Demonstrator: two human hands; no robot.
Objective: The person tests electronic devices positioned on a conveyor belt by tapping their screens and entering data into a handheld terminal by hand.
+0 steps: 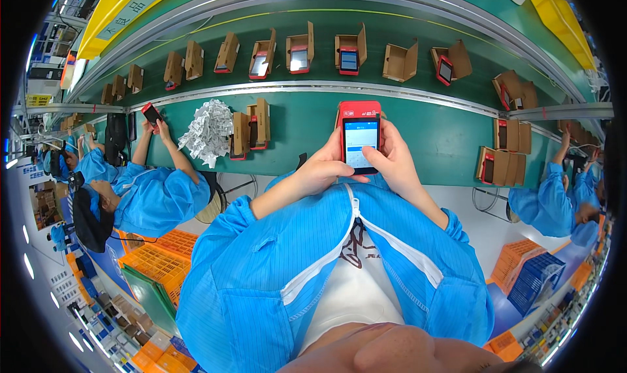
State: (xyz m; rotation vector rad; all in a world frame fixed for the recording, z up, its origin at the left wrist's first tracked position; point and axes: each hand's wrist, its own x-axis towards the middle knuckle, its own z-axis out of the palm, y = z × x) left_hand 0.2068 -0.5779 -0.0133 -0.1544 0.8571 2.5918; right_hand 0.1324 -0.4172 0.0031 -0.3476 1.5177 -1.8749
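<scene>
Both my hands hold a red handheld payment terminal (360, 110) upright in front of my chest, its screen lit with a blue and white page. My left hand (324, 162) is wrapped round its left side, the thumb along the lower edge. Round the right side my right hand (396, 159) is closed, its thumb over the lower part of the screen. The fingers behind the device are mostly hidden. A little to the left on the green bench (297, 152) stand two brown cardboard boxes with red devices, beside a heap of printed paper slips (208, 132).
Beyond a metal rail, a green conveyor belt (274, 21) carries a row of open cardboard boxes (400, 61), several with red terminals. More boxes (503, 167) sit at the bench's right. A co-worker (160, 196) at left holds a similar device; others work at right. Orange crates (160, 268) stand behind.
</scene>
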